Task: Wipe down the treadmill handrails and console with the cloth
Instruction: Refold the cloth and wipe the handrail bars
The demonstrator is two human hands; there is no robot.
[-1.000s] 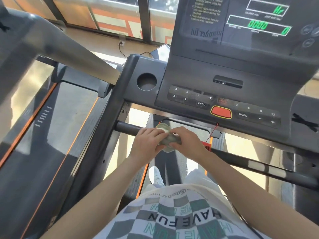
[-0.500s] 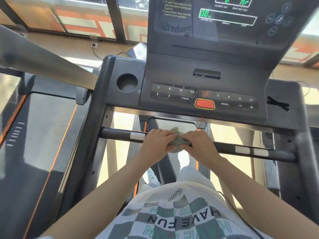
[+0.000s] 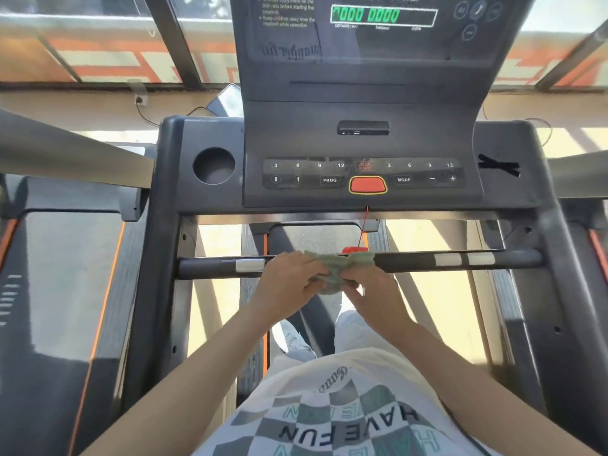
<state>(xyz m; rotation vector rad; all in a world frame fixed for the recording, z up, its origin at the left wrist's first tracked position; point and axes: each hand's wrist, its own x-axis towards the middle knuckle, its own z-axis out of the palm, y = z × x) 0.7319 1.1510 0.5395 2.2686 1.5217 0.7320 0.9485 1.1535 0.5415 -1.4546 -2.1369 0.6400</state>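
We have the crumpled pale-green cloth point(image 3: 335, 270) bunched on the middle of the black horizontal front handrail point(image 3: 411, 260), which runs left to right; our left hand point(image 3: 289, 284) and right hand point(image 3: 376, 291) both pinch it with curled fingers, equally near, the dark grey console point(image 3: 362, 146) beyond

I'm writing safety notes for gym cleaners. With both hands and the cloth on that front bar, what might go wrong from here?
The cloth, gripped by the left hand and right hand on the front bar, sits right beside the red clip and its cord; it may snag them. The display is lit, so wiping the button panel might trigger a key.
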